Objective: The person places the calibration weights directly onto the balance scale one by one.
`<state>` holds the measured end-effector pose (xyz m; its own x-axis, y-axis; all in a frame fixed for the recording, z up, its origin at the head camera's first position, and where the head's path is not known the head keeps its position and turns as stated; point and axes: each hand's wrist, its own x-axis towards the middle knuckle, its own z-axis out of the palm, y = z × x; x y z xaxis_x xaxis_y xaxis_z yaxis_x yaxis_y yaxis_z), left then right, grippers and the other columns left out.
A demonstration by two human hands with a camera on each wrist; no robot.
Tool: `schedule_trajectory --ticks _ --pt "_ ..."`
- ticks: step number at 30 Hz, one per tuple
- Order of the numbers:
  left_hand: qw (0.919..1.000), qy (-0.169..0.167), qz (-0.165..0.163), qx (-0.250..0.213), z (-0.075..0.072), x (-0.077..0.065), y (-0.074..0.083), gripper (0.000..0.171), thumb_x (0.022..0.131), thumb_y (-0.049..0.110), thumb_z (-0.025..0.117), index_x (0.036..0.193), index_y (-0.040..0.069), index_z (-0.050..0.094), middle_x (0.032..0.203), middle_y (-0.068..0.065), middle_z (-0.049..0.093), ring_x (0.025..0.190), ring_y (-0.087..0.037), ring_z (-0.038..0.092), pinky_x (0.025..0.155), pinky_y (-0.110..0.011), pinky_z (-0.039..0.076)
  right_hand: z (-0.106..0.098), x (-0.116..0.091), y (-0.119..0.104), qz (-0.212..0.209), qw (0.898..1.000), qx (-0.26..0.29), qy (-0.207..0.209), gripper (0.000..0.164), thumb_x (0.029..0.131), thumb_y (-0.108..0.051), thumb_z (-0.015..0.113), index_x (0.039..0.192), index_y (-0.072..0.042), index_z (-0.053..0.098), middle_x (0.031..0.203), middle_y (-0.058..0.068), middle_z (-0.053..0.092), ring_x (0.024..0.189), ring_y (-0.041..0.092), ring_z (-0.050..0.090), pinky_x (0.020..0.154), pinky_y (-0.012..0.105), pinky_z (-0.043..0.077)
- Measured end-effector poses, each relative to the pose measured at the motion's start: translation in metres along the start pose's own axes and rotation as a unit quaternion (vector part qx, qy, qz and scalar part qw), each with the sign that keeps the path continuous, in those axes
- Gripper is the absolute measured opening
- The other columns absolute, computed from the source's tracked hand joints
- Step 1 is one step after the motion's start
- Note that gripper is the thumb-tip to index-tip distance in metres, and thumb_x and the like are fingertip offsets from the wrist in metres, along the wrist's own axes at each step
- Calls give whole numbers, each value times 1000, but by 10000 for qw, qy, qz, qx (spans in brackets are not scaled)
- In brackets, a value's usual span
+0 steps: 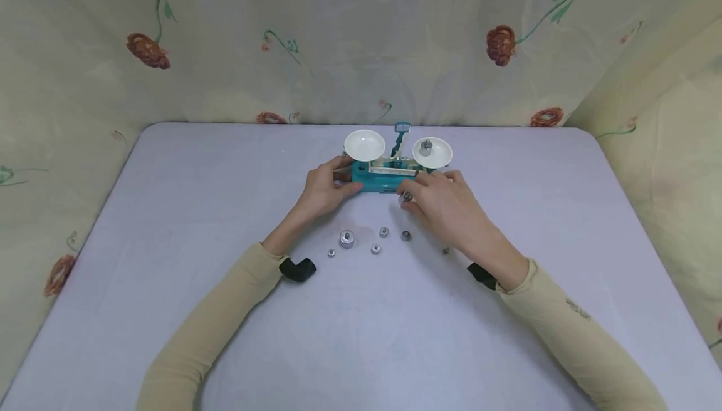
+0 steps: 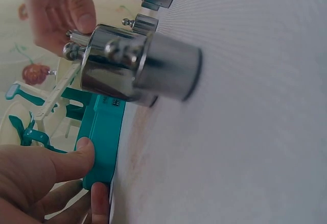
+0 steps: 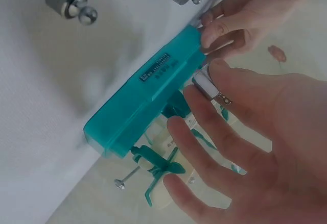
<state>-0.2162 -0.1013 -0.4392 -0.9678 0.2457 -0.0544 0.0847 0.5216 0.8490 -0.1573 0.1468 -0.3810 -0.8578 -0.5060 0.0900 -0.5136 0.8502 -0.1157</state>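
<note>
A small balance scale (image 1: 379, 182) with a teal base stands near the table's back edge. My left hand (image 1: 324, 188) grips the left end of its base, with the thumb (image 2: 76, 160) on the near face. Between thumb and index finger, my right hand (image 1: 448, 210) pinches a shiny metal weight (image 3: 206, 83) just in front of the base; its other fingers are spread. Another knobbed weight (image 1: 425, 147) stands in the white right pan (image 1: 442, 155). The white left pan (image 1: 364, 145) sits above my left hand.
Several loose metal weights lie on the pale table (image 1: 338, 336) before the scale, the largest (image 1: 346, 239) towards the left. A tiny one (image 1: 445, 250) is beside the right wrist. A flowered curtain (image 1: 338, 41) hangs behind the table.
</note>
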Motion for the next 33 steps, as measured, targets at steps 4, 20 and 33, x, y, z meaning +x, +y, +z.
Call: schedule_trajectory --ticks 4,20,33 --pt "10000 19 44 -4 0 -1 0 60 101 17 77 155 3 54 157 -18 60 133 -36 69 108 -47 60 -2 -1 0 -7 9999 4 159 23 102 -25 76 123 -15 75 112 9 78 111 33 72 108 65 50" --pt "10000 36 66 35 0 0 -2 60 101 17 77 154 3 54 157 -17 61 132 -35 70 108 -46 60 -10 -1 1 175 9993 44 316 28 101 -24 78 127 -14 76 118 13 79 113 36 72 110 66 48" --pt "9999 57 87 58 1 -1 -1 60 101 17 77 155 4 54 159 -16 60 133 -35 69 108 -46 60 -19 2 6 81 9975 37 695 25 101 -26 78 124 -15 77 113 13 78 110 35 71 106 67 49"
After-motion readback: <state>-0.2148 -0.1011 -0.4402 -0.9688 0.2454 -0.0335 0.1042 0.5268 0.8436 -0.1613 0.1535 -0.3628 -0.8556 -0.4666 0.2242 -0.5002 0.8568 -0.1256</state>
